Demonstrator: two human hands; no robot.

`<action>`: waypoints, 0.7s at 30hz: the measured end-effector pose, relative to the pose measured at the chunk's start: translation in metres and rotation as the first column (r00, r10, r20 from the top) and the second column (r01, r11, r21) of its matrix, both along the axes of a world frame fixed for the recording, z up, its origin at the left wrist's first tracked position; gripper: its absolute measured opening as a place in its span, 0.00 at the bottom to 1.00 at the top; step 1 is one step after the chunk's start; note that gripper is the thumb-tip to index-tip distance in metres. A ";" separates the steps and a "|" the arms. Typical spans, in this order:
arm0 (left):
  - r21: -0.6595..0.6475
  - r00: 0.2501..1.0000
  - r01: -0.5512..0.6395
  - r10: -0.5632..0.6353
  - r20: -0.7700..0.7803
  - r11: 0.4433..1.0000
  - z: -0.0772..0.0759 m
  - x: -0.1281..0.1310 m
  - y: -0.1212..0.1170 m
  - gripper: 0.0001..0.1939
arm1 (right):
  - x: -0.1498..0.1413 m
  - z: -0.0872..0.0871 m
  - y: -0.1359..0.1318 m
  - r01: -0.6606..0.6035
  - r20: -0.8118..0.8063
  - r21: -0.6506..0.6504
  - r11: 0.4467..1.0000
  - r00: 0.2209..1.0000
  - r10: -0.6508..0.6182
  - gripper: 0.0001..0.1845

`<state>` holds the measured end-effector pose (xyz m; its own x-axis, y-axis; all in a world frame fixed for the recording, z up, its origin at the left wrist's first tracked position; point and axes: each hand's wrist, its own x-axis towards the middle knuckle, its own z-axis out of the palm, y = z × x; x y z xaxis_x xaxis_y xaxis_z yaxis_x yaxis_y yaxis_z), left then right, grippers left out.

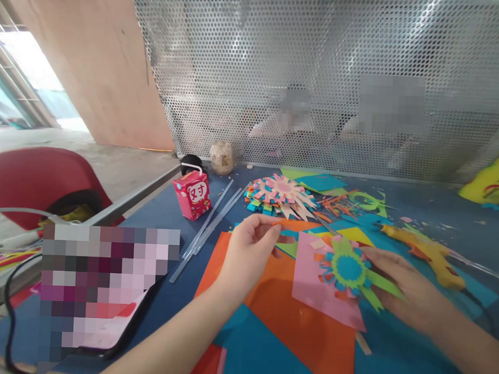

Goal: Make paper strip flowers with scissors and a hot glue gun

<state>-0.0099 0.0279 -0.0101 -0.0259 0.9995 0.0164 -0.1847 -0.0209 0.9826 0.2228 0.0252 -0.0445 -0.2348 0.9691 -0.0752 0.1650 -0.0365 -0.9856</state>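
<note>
My right hand (406, 285) grips a layered paper flower (348, 268) with a blue centre, a green fringe, orange and blue strips and long green tails. It is held above a pink paper sheet (311, 286). To its left, over an orange sheet (286, 288), my left hand (250, 247) is closed, thumb and forefinger tips together; anything between them is too small to make out. Beyond my hands lies a pile of fringed paper flowers (280, 191) in pink, blue, green and orange.
A yellow glue gun (428, 252) with a cord lies at the right. Clear glue sticks (210, 224) and a red drink carton (192, 195) are on the left, behind a phone or tablet (124, 314). A perforated metal panel (321, 58) borders the table's back. Paper scraps (339, 205) lie near it.
</note>
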 end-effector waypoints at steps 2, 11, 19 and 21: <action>-0.017 1.000 0.010 -0.010 -0.007 1.000 0.000 0.001 0.000 0.02 | -0.005 0.003 -0.001 -0.024 -0.194 -0.189 0.982 0.981 -0.014 0.17; -0.061 1.000 0.002 -0.003 -0.029 0.998 -0.001 -0.001 0.002 0.03 | -0.012 0.002 -0.015 -0.304 -0.462 -0.329 0.894 0.877 0.128 0.20; -0.056 0.998 0.014 -0.017 -0.058 0.998 -0.006 0.000 0.005 0.05 | -0.024 0.006 -0.017 -0.244 -0.251 -0.390 0.888 0.956 0.152 0.14; -0.053 0.999 0.017 -0.020 -0.050 0.998 -0.005 0.001 0.005 0.04 | -0.025 0.005 -0.015 -0.238 -0.210 -0.371 0.898 0.963 0.169 0.14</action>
